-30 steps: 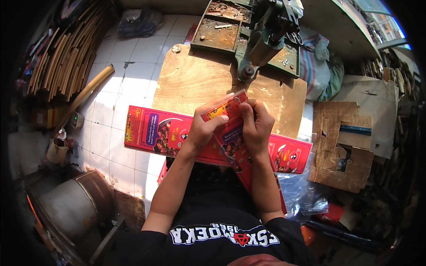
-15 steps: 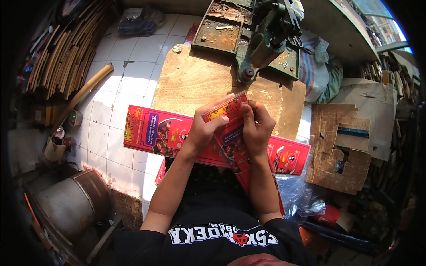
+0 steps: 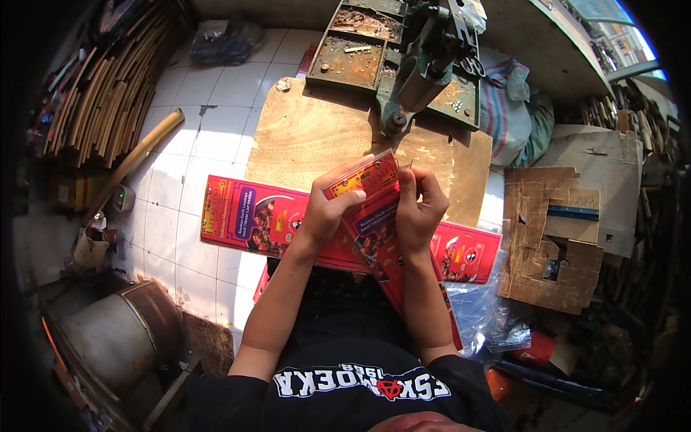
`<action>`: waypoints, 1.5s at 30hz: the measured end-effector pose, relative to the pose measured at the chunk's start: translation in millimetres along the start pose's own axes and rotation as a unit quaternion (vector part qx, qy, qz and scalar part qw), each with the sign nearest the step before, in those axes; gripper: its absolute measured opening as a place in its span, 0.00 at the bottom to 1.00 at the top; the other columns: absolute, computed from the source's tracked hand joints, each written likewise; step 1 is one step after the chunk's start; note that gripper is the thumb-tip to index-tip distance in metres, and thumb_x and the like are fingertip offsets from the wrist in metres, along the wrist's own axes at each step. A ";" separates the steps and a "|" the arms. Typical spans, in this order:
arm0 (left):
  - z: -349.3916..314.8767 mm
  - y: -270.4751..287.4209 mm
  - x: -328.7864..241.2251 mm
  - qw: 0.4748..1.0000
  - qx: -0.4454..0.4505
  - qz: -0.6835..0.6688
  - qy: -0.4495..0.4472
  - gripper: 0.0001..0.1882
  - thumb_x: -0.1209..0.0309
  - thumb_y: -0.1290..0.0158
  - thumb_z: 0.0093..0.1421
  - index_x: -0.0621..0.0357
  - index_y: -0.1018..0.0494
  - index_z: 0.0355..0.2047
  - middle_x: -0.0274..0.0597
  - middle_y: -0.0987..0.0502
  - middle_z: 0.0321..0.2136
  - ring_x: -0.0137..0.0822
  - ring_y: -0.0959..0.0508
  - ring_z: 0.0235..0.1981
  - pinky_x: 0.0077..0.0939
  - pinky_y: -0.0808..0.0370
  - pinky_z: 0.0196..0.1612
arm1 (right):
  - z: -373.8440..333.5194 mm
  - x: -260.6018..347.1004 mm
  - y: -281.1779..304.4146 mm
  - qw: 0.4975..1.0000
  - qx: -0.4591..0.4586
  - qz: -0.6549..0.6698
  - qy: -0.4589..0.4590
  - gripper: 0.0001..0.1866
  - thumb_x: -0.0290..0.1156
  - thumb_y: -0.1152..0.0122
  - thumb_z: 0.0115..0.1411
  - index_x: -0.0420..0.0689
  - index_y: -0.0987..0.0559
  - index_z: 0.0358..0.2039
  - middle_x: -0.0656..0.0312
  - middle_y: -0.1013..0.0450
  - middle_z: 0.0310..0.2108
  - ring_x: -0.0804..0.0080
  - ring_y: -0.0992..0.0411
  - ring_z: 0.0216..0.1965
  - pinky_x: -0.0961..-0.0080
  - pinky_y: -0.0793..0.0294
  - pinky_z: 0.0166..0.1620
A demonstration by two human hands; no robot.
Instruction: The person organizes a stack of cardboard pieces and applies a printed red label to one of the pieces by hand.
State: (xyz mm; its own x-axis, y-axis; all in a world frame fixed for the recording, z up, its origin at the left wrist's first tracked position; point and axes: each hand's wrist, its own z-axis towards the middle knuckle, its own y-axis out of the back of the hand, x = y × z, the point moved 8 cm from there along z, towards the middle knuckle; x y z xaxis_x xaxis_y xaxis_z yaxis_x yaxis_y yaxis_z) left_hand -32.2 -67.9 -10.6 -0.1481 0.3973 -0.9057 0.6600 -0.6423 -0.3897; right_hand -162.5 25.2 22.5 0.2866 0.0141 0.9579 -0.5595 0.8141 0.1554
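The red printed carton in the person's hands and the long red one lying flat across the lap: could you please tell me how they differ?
The held red carton is lifted and tilted, gripped by the left hand and right hand; the flat red carton lies untouched. The held carton looks narrow, the flat carton spreads wide. The held carton shows a yellow-orange top band; the flat carton a purple panel. Both are red printed cardboard.

red flat carton point(image 3: 367, 209) (hand-held), red cartons point(image 3: 266, 219) beneath

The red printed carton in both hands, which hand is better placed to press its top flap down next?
Probably the left hand: its fingers already wrap the upper end of the red carton, right by the top edge. The right hand grips the carton's side lower down, steadying it, so it seems less free to move.
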 end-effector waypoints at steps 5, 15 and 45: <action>1.0 0.5 1.7 1.000 0.001 -0.009 0.001 0.30 0.76 0.50 0.52 0.72 0.35 0.58 0.50 0.24 0.48 0.30 0.25 0.47 0.21 0.29 0.51 | 0.9 5.0 -1.2 1.000 0.025 -0.007 0.004 0.07 0.28 0.38 0.61 0.37 0.23 0.29 0.63 0.29 0.21 0.80 0.35 0.23 0.80 0.36 0.27; 1.0 0.9 3.6 1.000 0.002 -0.027 0.012 0.30 0.76 0.50 0.53 0.72 0.35 0.58 0.50 0.24 0.48 0.31 0.24 0.47 0.22 0.29 0.51 | 4.5 16.8 -13.5 0.990 0.079 -0.097 0.065 0.07 0.29 0.37 0.58 0.40 0.23 0.26 0.57 0.30 0.21 0.62 0.36 0.24 0.67 0.37 0.29; -1.2 4.6 8.0 0.998 0.029 -0.018 0.046 0.32 0.77 0.51 0.52 0.68 0.36 0.60 0.41 0.23 0.41 0.22 0.27 0.34 0.14 0.29 0.40 | -2.7 18.1 -4.9 0.995 0.030 -0.035 0.086 0.08 0.29 0.37 0.59 0.39 0.24 0.27 0.58 0.31 0.20 0.67 0.35 0.21 0.72 0.36 0.27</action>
State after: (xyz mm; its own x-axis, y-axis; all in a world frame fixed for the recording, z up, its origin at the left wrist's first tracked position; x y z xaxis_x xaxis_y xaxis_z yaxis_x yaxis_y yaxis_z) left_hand -29.5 -66.8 -19.4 -0.1013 0.4773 -0.8729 0.6115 -0.6623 -0.4330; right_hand -152.5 23.1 38.4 0.4514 0.0621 0.8902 -0.5784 0.7800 0.2389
